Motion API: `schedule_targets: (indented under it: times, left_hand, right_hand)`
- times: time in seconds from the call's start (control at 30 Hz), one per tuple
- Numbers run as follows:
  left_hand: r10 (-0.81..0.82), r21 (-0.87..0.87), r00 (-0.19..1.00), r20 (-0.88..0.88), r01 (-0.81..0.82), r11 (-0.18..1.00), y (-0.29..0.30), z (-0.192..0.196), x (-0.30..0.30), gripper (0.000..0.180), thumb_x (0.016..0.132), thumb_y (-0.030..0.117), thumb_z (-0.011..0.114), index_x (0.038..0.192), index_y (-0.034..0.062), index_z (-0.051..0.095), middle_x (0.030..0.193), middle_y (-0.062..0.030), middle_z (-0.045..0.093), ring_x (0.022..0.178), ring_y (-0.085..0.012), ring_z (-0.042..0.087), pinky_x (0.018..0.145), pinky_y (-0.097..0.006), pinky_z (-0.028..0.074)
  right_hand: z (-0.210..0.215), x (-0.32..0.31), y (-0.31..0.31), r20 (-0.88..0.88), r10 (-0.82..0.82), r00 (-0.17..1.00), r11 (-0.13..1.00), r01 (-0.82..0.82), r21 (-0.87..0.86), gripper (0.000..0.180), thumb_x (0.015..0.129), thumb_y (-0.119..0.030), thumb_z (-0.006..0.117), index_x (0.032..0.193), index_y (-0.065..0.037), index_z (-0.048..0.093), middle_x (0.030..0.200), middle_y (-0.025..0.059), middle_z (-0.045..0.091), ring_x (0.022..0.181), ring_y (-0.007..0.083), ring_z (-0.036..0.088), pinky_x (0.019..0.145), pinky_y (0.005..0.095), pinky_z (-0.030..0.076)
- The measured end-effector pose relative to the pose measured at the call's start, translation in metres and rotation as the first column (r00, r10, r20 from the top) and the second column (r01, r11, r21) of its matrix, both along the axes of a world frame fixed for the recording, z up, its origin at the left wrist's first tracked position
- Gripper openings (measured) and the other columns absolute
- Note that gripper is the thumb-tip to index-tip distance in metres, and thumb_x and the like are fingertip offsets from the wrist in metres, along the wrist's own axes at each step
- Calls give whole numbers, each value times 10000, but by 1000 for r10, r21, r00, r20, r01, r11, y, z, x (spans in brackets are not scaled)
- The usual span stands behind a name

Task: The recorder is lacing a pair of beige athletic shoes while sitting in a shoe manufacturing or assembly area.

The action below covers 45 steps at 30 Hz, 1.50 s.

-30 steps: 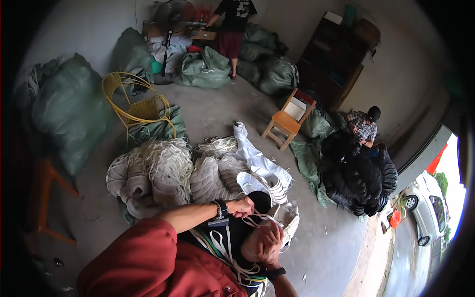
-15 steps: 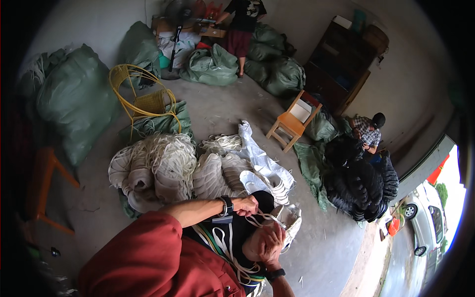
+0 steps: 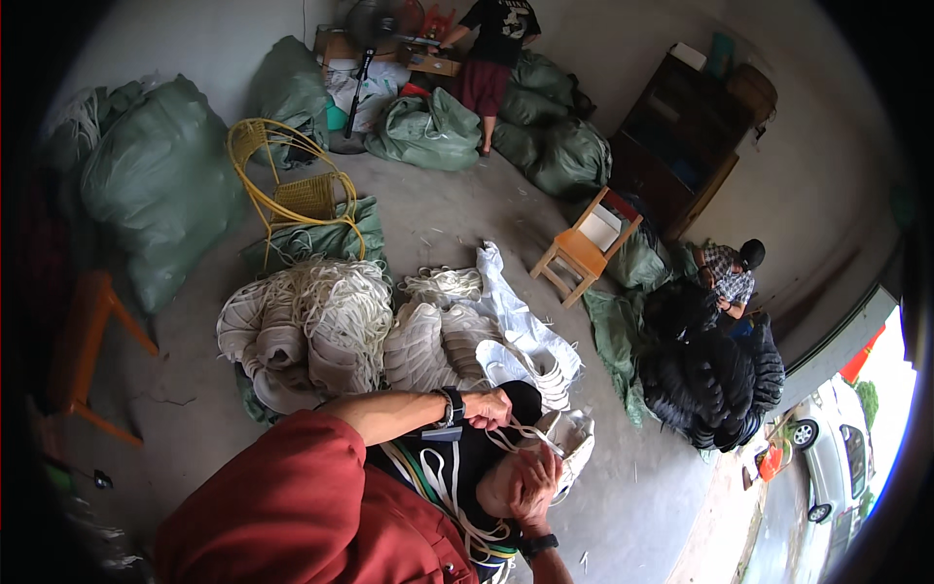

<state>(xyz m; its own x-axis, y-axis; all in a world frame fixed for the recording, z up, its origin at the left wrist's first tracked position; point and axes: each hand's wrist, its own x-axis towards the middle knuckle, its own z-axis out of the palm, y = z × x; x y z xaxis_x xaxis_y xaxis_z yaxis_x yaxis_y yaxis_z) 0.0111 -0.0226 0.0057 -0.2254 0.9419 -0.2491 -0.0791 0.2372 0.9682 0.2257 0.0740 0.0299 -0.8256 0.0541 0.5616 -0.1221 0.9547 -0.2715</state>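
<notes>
- My left hand (image 3: 489,410): fingertips pinched on a white lace (image 3: 533,434), knuckles up.
- My right hand (image 3: 533,484): fingers bent, laid over the shoe; can't tell whether it grips the lace too.
- Cream shoe (image 3: 576,434): under and just beyond my right hand, over my lap. Lace runs taut-looking from left fingertips towards right fingers.
- Loose laces (image 3: 456,477): draped across my lap, between my forearms.
- Stacked pale shoes (image 3: 416,348): just beyond my left hand, with a white sheet (image 3: 514,304) past them.
- Heap of tangled laces (image 3: 342,292): left of that stack, lying over more shoes.
- Wooden chair (image 3: 574,255): well ahead of both hands, a bit right.
- Black pile (image 3: 702,384): well off to the right of my hands; co-worker in checked shirt (image 3: 732,277) sits behind it.
- Yellow chair (image 3: 304,200): far ahead-left of my hands.
</notes>
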Motion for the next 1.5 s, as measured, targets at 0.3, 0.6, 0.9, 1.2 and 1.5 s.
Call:
schedule_targets:
  times: [0.3,0.6,0.9,1.2,1.5]
  left_hand:
    - [-19,-58,1000,4,19,998,3,-4,-2,141,640,168,557,711,47,561,526,-29,517,355,-87,417,309,-223,275]
    - [-51,20,994,-95,54,998,-2,5,4,217,695,234,572,764,28,588,538,-14,521,362,-71,415,314,-218,285]
    - [81,214,910,-408,9,977,27,85,43,50,753,41,578,731,11,545,538,-38,535,413,-80,466,357,-240,346]
    - [-6,368,903,-430,181,912,52,95,65,207,698,-23,562,902,-38,529,721,-66,565,651,-142,582,559,-253,459]
    - [116,52,896,428,-152,987,48,45,37,219,771,-9,506,985,-51,521,822,-113,588,680,-204,625,619,-275,522]
  right_hand:
    - [-3,1,2,11,-4,1000,1000,3,8,186,708,-133,525,838,-58,634,1007,75,608,1139,345,438,978,486,256]
    - [3,5,0,5,4,1000,999,-3,-44,199,708,-132,523,851,-48,632,996,86,610,1160,347,423,992,483,238]
    - [84,3,49,55,-70,996,634,87,-768,299,853,-70,526,1137,22,529,1053,104,612,955,155,565,783,280,458]
    - [73,16,64,169,-20,985,517,155,-842,172,844,-87,557,953,38,602,751,47,615,676,104,582,590,223,454]
    - [41,31,100,128,-188,974,291,179,-940,162,833,-75,556,935,42,604,746,54,608,674,121,583,592,238,461]
